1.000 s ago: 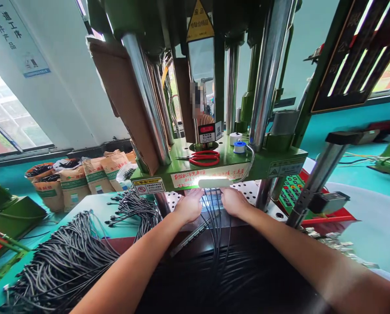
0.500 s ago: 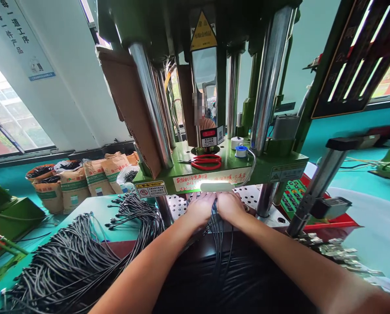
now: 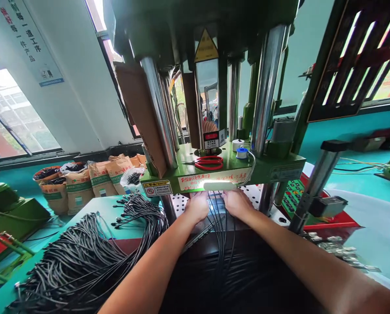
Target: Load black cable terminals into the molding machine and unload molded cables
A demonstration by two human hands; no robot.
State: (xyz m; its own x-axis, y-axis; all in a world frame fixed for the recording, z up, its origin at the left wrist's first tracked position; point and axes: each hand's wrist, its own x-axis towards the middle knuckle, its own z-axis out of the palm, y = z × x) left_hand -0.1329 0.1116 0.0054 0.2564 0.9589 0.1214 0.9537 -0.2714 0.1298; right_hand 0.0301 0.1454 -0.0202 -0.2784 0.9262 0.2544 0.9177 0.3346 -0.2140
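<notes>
My left hand (image 3: pixel 197 206) and my right hand (image 3: pixel 237 203) reach under the front edge of the press's green plate (image 3: pixel 263 171). Between them lies a shiny metal mould block (image 3: pixel 216 208), one hand at each side of it. Several black cables (image 3: pixel 219 235) run from the block toward my lap. The fingers of both hands are mostly hidden beneath the plate and behind the knuckles, so their grip does not show. Beside my left wrist lies a narrow metal strip (image 3: pixel 199 236). The perforated metal bed (image 3: pixel 252 194) shows behind my hands.
Bundled black cables (image 3: pixel 73 261) cover the table at left. Red-handled scissors (image 3: pixel 209 162) and a blue-white spool (image 3: pixel 242 152) rest on the press plate. A button panel (image 3: pixel 293 194), a metal post (image 3: pixel 319 183) and small metal parts (image 3: pixel 335 248) are at right.
My hands have moved apart from close together over the cables to the two sides of the block. The block and metal strip now show more. The camera view has shifted slightly.
</notes>
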